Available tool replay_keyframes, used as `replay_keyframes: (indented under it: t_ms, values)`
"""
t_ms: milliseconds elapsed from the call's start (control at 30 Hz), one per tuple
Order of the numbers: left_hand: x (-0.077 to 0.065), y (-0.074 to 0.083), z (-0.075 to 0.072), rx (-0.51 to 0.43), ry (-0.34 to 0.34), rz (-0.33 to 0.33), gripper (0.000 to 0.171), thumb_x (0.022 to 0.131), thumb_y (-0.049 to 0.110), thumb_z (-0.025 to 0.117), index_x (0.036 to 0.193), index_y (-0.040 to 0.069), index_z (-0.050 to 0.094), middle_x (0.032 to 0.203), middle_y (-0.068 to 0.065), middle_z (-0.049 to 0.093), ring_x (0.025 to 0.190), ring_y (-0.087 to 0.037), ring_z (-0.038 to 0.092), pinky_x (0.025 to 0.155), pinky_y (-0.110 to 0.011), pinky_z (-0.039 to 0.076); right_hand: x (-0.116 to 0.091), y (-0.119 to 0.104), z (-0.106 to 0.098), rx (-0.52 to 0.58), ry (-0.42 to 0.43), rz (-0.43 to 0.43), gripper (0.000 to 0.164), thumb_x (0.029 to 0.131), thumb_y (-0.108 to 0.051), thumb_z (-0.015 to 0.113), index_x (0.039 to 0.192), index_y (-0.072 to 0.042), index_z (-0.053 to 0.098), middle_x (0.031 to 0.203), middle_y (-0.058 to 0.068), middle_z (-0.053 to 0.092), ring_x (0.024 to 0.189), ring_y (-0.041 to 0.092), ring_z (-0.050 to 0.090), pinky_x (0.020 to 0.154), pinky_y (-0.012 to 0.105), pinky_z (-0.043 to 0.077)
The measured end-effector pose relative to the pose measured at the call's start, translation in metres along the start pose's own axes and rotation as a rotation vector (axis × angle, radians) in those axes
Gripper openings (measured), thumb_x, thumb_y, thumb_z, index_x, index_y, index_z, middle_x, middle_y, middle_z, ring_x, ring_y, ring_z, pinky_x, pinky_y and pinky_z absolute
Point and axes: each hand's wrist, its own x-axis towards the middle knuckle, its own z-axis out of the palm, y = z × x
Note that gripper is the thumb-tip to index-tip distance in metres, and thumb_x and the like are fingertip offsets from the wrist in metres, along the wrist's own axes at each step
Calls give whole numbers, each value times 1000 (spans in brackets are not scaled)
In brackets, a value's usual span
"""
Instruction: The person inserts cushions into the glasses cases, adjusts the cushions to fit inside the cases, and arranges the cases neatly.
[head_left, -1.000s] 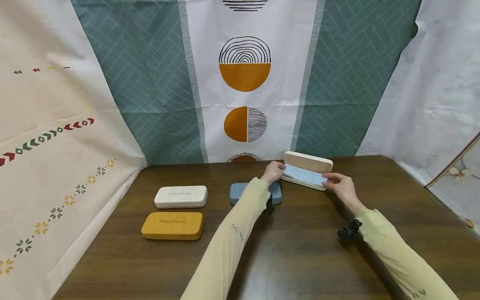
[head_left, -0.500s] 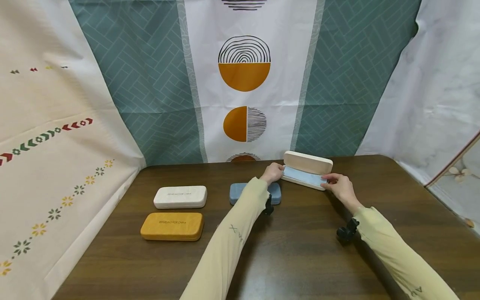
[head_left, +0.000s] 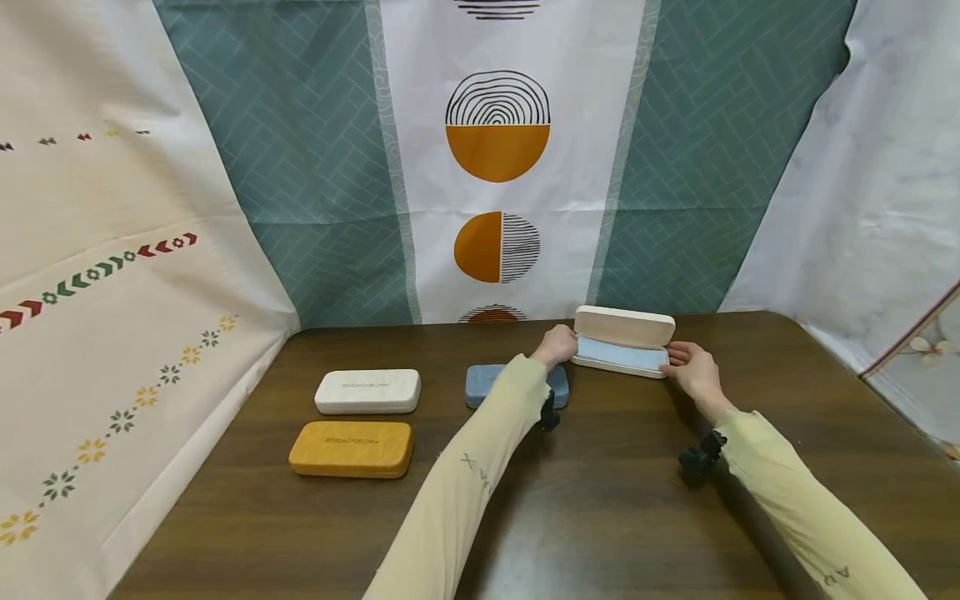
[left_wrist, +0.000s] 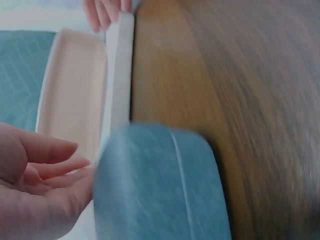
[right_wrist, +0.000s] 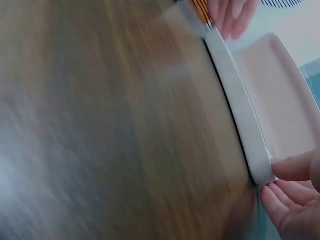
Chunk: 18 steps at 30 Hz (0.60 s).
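Note:
An open white glasses case (head_left: pixel 618 367) stands at the back right with its lid (head_left: pixel 625 326) raised. A light blue cloth (head_left: pixel 621 354) lies flat inside. At the case's left end is my left hand (head_left: pixel 557 344), its fingertips close to the rim. In the left wrist view a blue glasses case (left_wrist: pixel 160 185) partly covers that end, and nothing shows between thumb and fingers. My right hand (head_left: pixel 695 372) holds the right end; the right wrist view has its thumb (right_wrist: pixel 295 166) against the corner and the fingers (right_wrist: pixel 282 202) around the outer side.
The blue case lies under my left forearm, partly hidden. To the left, a closed white glasses case (head_left: pixel 368 392) lies behind a yellow one (head_left: pixel 351 450). Fabric hangings (head_left: pixel 337 167) border the back of the brown wooden table (head_left: pixel 592 517).
The cloth sits flatter in the open case. My right hand has moved from the cloth to the case's right end. The case has turned slightly, its front edge now straighter.

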Motion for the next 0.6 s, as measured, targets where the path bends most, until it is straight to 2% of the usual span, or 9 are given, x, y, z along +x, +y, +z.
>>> replay_keyframes:
  t_ms: [67, 133, 200, 300, 333, 367, 467, 567, 600]
  values:
    - [-13, 15, -3, -9, 2, -31, 33, 83, 4, 43, 53, 12, 31, 50, 0, 26, 42, -15, 18, 39, -29, 22, 2, 3, -5, -11, -12, -10, 47, 82, 5, 60, 123, 17, 40, 117, 32, 48, 108, 40, 47, 84, 43, 41]
    - [-27, 27, -4, -12, 19, 12, 30, 76, -1, 40, 52, 13, 28, 51, 1, 23, 42, -15, 17, 38, -28, 21, 2, 5, -9, -21, -24, -20, 46, 83, 5, 59, 124, 17, 41, 117, 31, 48, 110, 39, 46, 82, 37, 43]
    - [-39, 39, -2, -54, 10, -4, 31, 73, -5, 41, 52, 13, 26, 51, 0, 20, 42, -15, 14, 37, -28, 20, 2, 7, -13, -32, -35, -28, 44, 84, 4, 58, 124, 17, 42, 118, 30, 48, 111, 39, 45, 80, 32, 44]
    - [-53, 52, 4, -77, 16, -33, 33, 71, -6, 42, 51, 13, 25, 51, -1, 20, 43, -16, 16, 38, -28, 20, 0, 9, -17, -51, -44, -52, 42, 86, 3, 57, 123, 16, 43, 117, 30, 48, 111, 39, 45, 81, 34, 44]
    - [-58, 56, 5, -84, 28, -62, 34, 73, -4, 46, 50, 13, 28, 52, -2, 27, 45, -16, 24, 42, -29, 24, -1, 9, -19, -59, -47, -64, 41, 86, 3, 57, 123, 17, 43, 117, 30, 48, 110, 39, 45, 82, 37, 43]
    - [-67, 60, 4, -88, 48, -44, 33, 73, -2, 46, 50, 14, 29, 54, -1, 34, 49, -15, 33, 47, -28, 28, -2, 10, -20, -67, -54, -77, 41, 86, 3, 57, 122, 17, 43, 116, 31, 48, 110, 40, 45, 83, 39, 42]
    - [-116, 91, -23, -107, 45, -78, 28, 79, 1, 48, 53, 9, 43, 88, -2, 58, 89, -18, 50, 68, -29, 37, -4, 12, -25, -88, -81, -126, 42, 86, 2, 58, 122, 18, 43, 116, 32, 47, 108, 42, 46, 81, 36, 44]
    - [-178, 125, -56, -161, 48, -115, 18, 84, 0, 44, 76, 0, 60, 122, -10, 48, 114, -24, 39, 87, -31, 32, -6, 17, -32, -57, -131, -160, 44, 85, 3, 59, 122, 19, 41, 117, 35, 45, 107, 43, 46, 74, 20, 46]
    - [-195, 137, -65, -181, 30, -176, 15, 85, -2, 46, 85, -4, 61, 128, -13, 42, 117, -27, 36, 86, -34, 34, -7, 19, -35, -46, -149, -168, 46, 85, 2, 60, 123, 19, 40, 118, 35, 45, 106, 44, 46, 71, 17, 45]
